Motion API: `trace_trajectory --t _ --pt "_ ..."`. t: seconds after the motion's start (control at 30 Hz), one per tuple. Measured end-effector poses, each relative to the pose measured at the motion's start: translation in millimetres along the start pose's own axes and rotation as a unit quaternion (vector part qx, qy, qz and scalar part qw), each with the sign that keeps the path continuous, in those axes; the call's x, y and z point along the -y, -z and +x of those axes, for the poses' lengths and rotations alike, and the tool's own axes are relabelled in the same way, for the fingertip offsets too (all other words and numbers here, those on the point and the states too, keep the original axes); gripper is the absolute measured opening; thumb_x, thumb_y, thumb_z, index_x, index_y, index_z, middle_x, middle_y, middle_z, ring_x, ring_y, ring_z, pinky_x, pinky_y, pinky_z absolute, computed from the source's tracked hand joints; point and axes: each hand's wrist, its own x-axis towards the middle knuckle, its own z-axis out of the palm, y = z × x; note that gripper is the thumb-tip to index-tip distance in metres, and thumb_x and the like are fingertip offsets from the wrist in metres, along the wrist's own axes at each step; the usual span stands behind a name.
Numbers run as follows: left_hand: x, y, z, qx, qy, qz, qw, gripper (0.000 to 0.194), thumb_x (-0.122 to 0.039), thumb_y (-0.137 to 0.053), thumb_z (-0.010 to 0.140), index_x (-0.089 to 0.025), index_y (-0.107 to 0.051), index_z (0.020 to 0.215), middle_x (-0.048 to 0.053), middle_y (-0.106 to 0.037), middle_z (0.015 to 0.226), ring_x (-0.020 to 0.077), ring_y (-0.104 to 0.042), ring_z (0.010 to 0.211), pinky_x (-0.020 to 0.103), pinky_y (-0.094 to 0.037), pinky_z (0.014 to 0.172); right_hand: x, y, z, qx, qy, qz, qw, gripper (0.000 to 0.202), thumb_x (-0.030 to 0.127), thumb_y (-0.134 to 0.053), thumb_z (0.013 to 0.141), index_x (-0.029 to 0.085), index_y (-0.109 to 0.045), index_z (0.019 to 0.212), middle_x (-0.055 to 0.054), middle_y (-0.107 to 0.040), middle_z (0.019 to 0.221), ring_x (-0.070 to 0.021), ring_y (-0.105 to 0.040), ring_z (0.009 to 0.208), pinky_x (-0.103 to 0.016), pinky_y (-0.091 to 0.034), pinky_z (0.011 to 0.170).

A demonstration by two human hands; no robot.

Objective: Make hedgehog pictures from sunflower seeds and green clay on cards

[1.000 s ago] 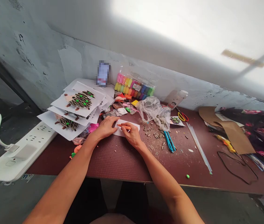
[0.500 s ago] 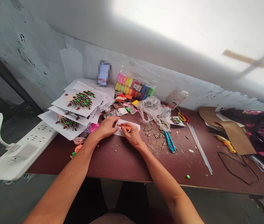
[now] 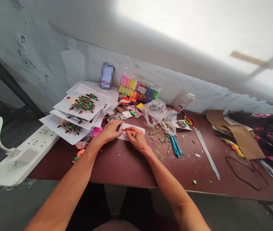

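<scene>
A small sheet of white paper (image 3: 124, 136) lies on the dark red table between my hands. My left hand (image 3: 111, 129) rests at its left edge, palm down with the fingers stretched out. In my right hand (image 3: 137, 138) is a slim orange pen (image 3: 129, 131), pinched between thumb and fingers. Its tip points left, over the paper near my left fingertips. I cannot make out any marks on the paper. Right of my right hand, striped sunflower seeds (image 3: 163, 139) are scattered, with a blue utility knife (image 3: 175, 146) beside them.
Left stands a stack of sheets with seed-covered hedgehog pictures (image 3: 81, 103), and a white power strip (image 3: 25, 154). Packs of coloured clay (image 3: 140, 89) lean on the wall. A clear plastic bag (image 3: 154, 112), scissors (image 3: 189, 120), glue sticks (image 3: 206, 152) and a yellow glue gun (image 3: 235, 148) lie rightward.
</scene>
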Motion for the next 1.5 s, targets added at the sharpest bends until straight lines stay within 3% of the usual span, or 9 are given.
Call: trace_trajectory --t 0.6,0.87,1.27,1.5 --pt "-1.0 1.3 -1.2 0.006 0.003 0.004 1.000 0.055 -0.019 -0.060 0.076 -0.015 -0.063 0.130 0.011 -0.066 0.134 0.0285 -0.059 0.123 0.043 -0.044 0.110 2.7 4.3 -3.2 0.005 -0.005 -0.005 1.000 0.022 0.025 -0.056 0.089 0.019 -0.076 0.098 -0.006 -0.078 0.097 -0.0189 -0.070 0.086 -0.028 -0.050 0.081" --pt "1.0 0.8 -0.5 0.005 0.000 -0.003 1.000 0.054 -0.022 -0.059 0.076 -0.017 -0.064 0.129 0.010 -0.066 0.134 0.0291 -0.058 0.125 0.045 -0.044 0.110 3.1 9.1 -7.6 0.008 -0.016 0.003 1.000 0.023 0.026 -0.055 0.089 0.018 -0.075 0.096 -0.005 -0.078 0.094 -0.0165 -0.065 0.077 -0.026 -0.047 0.073" --pt "4.9 -2.8 0.8 0.008 0.010 0.008 1.000 0.057 -0.023 -0.060 0.074 -0.017 -0.063 0.130 0.010 -0.065 0.135 0.0298 -0.057 0.126 0.043 -0.043 0.111 4.7 16.8 -14.5 -0.003 -0.029 0.000 1.000 0.025 0.026 -0.053 0.083 0.015 -0.075 0.084 -0.002 -0.070 0.071 -0.0116 -0.051 0.059 -0.023 -0.038 0.060" --pt "4.8 -1.1 0.8 0.011 0.008 0.008 1.000 0.056 -0.023 -0.059 0.074 -0.018 -0.063 0.129 0.009 -0.068 0.130 0.0290 -0.059 0.123 0.042 -0.044 0.110 5.5 25.1 -18.3 -0.006 -0.057 0.005 0.998 0.024 0.025 -0.053 0.080 0.015 -0.076 0.080 -0.001 -0.069 0.068 -0.0109 -0.049 0.056 -0.022 -0.035 0.055"
